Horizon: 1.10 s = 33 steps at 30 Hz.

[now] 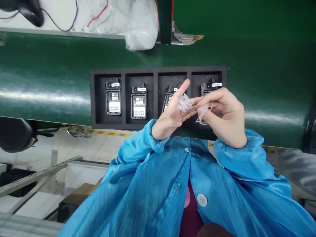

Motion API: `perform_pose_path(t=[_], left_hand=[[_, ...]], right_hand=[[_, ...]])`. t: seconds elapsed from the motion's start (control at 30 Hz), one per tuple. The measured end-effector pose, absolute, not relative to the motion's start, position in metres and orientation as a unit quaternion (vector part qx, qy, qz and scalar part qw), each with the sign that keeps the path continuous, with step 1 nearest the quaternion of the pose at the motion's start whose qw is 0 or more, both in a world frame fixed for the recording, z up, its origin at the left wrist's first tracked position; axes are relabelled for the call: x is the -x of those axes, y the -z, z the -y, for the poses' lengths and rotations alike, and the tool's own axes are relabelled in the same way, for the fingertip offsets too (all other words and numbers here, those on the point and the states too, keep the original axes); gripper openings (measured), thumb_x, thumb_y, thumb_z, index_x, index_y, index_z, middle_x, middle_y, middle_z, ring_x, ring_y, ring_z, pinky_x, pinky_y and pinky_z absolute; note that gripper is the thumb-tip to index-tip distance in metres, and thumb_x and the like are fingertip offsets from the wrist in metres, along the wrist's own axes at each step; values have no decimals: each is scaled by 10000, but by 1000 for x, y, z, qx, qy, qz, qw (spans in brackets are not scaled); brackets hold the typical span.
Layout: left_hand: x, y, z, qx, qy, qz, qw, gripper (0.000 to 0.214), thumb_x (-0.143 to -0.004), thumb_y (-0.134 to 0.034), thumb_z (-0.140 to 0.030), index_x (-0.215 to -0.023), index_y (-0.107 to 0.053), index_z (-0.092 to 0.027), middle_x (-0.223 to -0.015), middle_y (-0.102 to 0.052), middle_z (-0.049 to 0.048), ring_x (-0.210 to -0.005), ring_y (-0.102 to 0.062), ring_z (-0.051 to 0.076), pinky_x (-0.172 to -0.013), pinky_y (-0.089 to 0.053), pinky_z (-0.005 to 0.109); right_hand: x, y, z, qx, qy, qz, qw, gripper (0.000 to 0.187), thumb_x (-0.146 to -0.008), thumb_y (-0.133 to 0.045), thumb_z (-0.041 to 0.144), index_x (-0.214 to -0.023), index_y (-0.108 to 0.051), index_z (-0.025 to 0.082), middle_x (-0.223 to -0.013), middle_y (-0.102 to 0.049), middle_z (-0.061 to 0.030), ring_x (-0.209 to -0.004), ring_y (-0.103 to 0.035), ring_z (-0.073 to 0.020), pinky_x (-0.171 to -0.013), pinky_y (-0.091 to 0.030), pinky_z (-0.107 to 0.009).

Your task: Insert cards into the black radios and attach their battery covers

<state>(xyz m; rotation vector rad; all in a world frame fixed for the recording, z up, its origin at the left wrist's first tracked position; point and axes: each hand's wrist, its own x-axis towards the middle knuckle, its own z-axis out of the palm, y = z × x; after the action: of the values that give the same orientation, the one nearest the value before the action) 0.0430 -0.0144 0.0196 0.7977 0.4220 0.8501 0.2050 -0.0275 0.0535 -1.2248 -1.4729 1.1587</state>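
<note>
My left hand (169, 120) is turned palm up above the foam tray, thumb raised. A bundle of thin, translucent whitish loops (185, 103) lies across its fingers. Close by on the right, my right hand (228, 117) pinches a single thin whitish loop (201, 119), shaped like a slim frame, between thumb and fingers. Its fingertips meet those of the left hand. Beneath both hands is the black foam tray (155, 93). One handheld device (168, 98) in it is partly covered by my left hand, and another device (206, 87) by my right.
Two more black devices, one device (114, 98) and its neighbour device (138, 103), lie in the tray's left compartments. Plastic bags (142, 26) hang over the green bench's (266, 82) back ledge. A metal bracket (185, 38) juts out there. A dark stool (16, 135) stands at left.
</note>
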Motion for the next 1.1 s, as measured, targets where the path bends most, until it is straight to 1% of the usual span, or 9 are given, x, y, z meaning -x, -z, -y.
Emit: perform_pose_path(t=[0.13, 0.17, 0.27, 0.43, 0.6, 0.73, 0.8, 0.93, 1.1], left_hand=[[-45, -16, 16, -380, -407, -182, 810, 964, -706, -702, -446, -1510, -177, -362, -1384, -523, -8, -1364, -449, 252, -1216, -295, 470], [-45, -15, 16, -388, -406, -182, 807, 945, -711, -702, -453, -1505, -197, -367, -1386, -522, -19, -1364, -449, 252, -1218, -292, 472], [-43, -13, 16, -402, -408, -185, 799, 880, -731, -696, -474, -1484, -254, -364, -1367, -541, -19, -1346, -470, 256, -1195, -332, 481], [-37, -11, 12, -372, -412, -180, 812, 785, -744, -663, -510, -1438, -340, -336, -1455, -472, 8, -1345, -472, 271, -1118, -431, 458], [-30, -11, 5, -351, -413, -201, 816, 703, -772, -612, -580, -1404, -372, -387, -1513, -395, -29, -1312, -506, 303, -1023, -495, 473], [-15, -7, -2, -340, -433, -245, 798, 670, -753, -620, -604, -1363, -425, -406, -1469, -442, -32, -1216, -582, 292, -877, -562, 403], [-2, -4, -5, -333, -457, -270, 779, 663, -744, -629, -591, -1352, -442, -405, -1416, -490, -10, -1108, -636, 249, -775, -571, 335], [23, 0, -11, -318, -507, -311, 739, 613, -744, -620, -544, -1321, -474, -395, -1272, -566, 19, -896, -659, 161, -632, -520, 256], [31, 0, -10, -298, -519, -338, 726, 566, -708, -632, -503, -1249, -539, -365, -1104, -609, 24, -710, -596, 113, -556, -471, 231]], right_hand=[[-202, -55, 25, 532, -381, 673, 343, 367, -890, -580, 167, -1244, -571, 264, -758, -611, 26, -675, -576, -119, -551, -408, -246], [-202, -54, 24, 535, -350, 696, 327, 362, -891, -557, 150, -1234, -587, 263, -761, -613, 24, -670, -568, -119, -578, -426, -255], [-202, -52, 24, 537, -282, 731, 312, 200, -906, -523, 158, -1028, -660, 239, -887, -663, 6, -658, -552, -105, -613, -445, -271], [-207, -51, 31, 553, -263, 707, 354, 93, -918, -578, 214, -929, -662, 253, -906, -679, 8, -715, -590, -127, -646, -462, -292], [-213, -55, 40, 518, -269, 673, 455, 96, -886, -641, 212, -926, -673, 294, -831, -636, -1, -740, -573, -161, -652, -446, -328], [-213, -61, 40, 546, -163, 655, 496, 80, -865, -635, 247, -874, -699, 294, -1076, -573, -54, -1034, -544, -260, -870, -475, -426], [-212, -64, 36, 556, -164, 635, 510, 93, -887, -601, 252, -893, -683, 297, -1112, -573, -58, -1088, -535, -283, -946, -449, -460], [-212, -61, 23, 561, -254, 598, 513, 53, -894, -609, 228, -903, -653, 256, -877, -587, -40, -822, -574, -203, -774, -446, -377], [-214, -38, 3, 577, -360, 623, 386, 47, -889, -589, 224, -930, -610, 213, -814, -565, 4, -692, -518, -115, -602, -362, -263]])
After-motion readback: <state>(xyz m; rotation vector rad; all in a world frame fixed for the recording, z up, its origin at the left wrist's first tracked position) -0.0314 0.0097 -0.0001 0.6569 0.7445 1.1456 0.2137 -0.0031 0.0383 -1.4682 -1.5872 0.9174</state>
